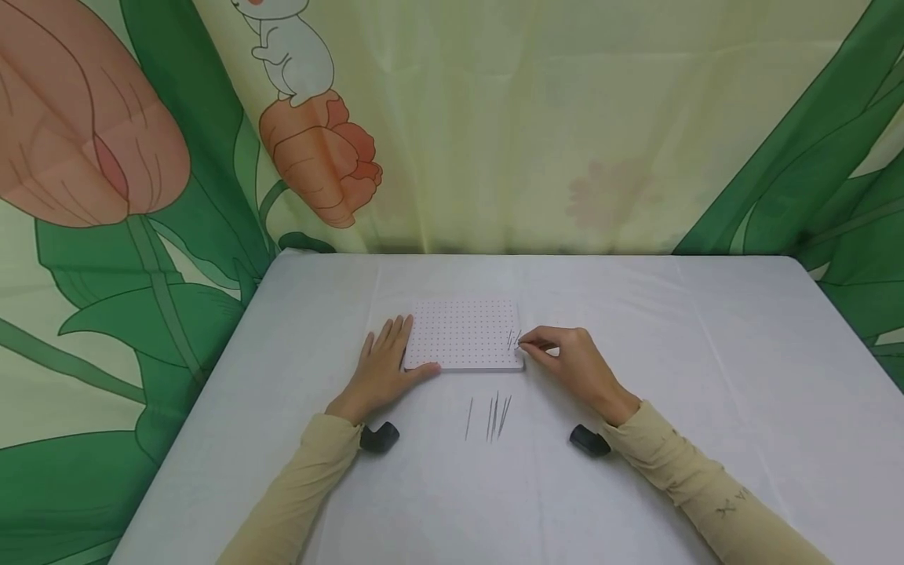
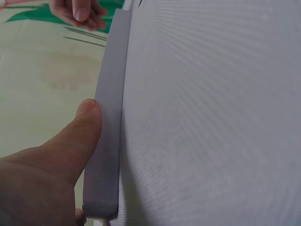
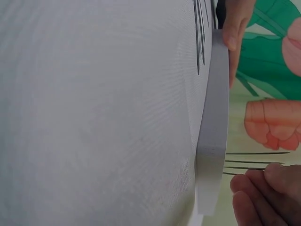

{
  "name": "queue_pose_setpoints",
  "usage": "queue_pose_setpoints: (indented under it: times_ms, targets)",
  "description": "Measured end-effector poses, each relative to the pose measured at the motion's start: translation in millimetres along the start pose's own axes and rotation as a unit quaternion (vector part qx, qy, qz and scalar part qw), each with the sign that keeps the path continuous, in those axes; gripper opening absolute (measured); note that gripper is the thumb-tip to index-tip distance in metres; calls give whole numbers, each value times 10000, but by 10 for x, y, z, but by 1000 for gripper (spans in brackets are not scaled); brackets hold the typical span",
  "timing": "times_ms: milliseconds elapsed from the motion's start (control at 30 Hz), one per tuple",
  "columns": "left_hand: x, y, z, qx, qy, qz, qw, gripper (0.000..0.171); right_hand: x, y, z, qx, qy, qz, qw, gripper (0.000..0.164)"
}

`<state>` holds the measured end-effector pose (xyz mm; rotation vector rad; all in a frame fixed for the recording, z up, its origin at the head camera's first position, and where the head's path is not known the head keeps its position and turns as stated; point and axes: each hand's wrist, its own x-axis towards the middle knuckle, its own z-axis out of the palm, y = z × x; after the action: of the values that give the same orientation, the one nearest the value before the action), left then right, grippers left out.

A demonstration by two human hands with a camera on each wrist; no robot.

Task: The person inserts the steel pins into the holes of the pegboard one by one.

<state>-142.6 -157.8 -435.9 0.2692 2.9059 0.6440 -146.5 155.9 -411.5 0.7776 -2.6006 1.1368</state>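
Note:
A white board (image 1: 459, 333) with rows of small holes lies flat on the table. My left hand (image 1: 384, 367) rests at its left side, fingers straight, thumb against the front edge. At the board's right edge, several thin dark needles (image 3: 256, 153) stand upright in it. My right hand (image 1: 575, 365) pinches one thin needle (image 3: 244, 168) between thumb and fingers, among the standing ones. Whether its lower end sits in a hole cannot be made out. In front of the board, several loose needles (image 1: 490, 420) lie roughly side by side.
The white tablecloth (image 1: 706, 345) covers the whole table. A black wrist device (image 1: 380, 438) sits by the left cuff, and another black device (image 1: 589, 441) by the right one. Behind the table hangs a printed curtain (image 1: 494, 133).

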Motion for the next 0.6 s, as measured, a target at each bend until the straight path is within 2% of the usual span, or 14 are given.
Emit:
queue_pose_setpoints:
  times_ms: [300, 600]
  targets:
    - [-21, 22, -13, -11, 6, 27, 10000, 105, 36, -23, 15, -38, -268, 150, 9995, 8]
    - [-18, 23, -24, -9, 30, 39, 10000, 105, 106, -35, 14, -177, -315, 302, 9989, 7]
